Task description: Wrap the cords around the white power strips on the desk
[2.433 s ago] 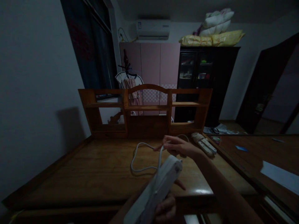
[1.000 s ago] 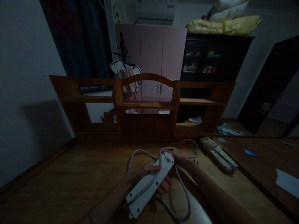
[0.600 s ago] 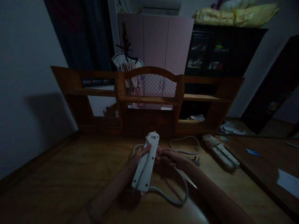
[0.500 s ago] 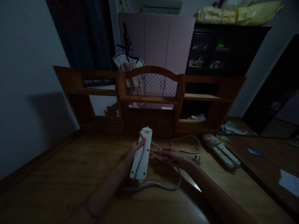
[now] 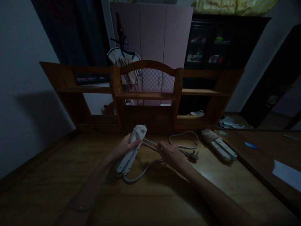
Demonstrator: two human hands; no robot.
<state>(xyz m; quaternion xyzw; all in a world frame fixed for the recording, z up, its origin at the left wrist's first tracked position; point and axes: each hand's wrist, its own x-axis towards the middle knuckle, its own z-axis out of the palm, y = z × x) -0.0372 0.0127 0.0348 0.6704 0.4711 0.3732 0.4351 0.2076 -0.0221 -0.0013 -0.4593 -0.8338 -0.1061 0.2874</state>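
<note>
My left hand [image 5: 125,146] grips a white power strip [image 5: 127,161], holding it tilted above the desk with its screwed underside facing me. Part of its cord lies lengthwise along that underside, beneath my thumb. To the right, my right hand [image 5: 169,153] is closed on the grey power cord [image 5: 150,142], and a stretch runs taut from the strip to my fingers. A lower loop of the cord hangs from the strip's near end and passes behind my right hand. Beyond it, the three-pin plug [image 5: 194,155] rests on the desk beside a loose curve of cord.
Another power strip [image 5: 219,146], wrapped in its own cord, lies on the right of the wooden desk [image 5: 58,166]. A wooden shelf unit [image 5: 145,95] stands along the back. Farther right are a blue card [image 5: 250,145] and a white paper sheet [image 5: 288,174].
The power strip has tilted and moved left with my left hand. My right hand has closed on the cord and drawn it straight from the strip. The camera view has shifted slightly.
</note>
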